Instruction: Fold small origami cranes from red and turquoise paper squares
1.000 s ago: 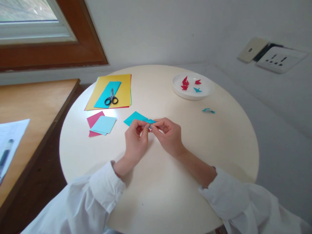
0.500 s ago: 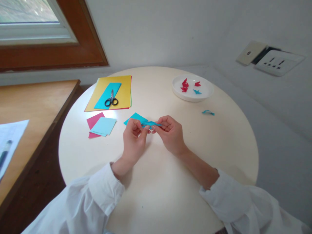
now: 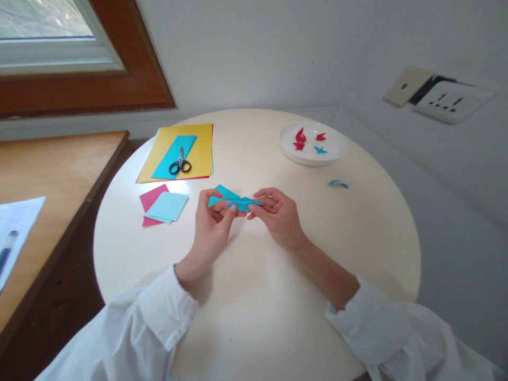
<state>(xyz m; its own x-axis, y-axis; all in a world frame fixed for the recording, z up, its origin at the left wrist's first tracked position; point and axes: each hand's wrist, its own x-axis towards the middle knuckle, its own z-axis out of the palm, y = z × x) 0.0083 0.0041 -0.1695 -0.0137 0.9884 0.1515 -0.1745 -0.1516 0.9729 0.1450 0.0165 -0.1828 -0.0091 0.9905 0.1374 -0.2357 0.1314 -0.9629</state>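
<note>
A small folded piece of blue paper [image 3: 245,203] is held between both hands above the round table. My left hand [image 3: 213,216] pinches its left part with thumb and fingers. On its right end, my right hand [image 3: 277,213] grips with thumb and fingertips. Behind the left fingers lies a flat blue paper sheet [image 3: 222,192], partly hidden. To the left are pale blue paper squares [image 3: 167,206] on top of dark pink paper squares [image 3: 152,197].
Black-handled scissors [image 3: 181,163] lie on a blue paper strip [image 3: 166,161] over yellow sheets [image 3: 202,148]. At the back right, a white dish [image 3: 291,153] holds several red and blue folded paper figures. A blue paper scrap [image 3: 338,183] lies nearer. A wooden desk [image 3: 79,159] stands at left.
My left hand has shifted slightly left and its fingers have loosened a little, showing more of the folded blue paper. My right hand has barely moved.
</note>
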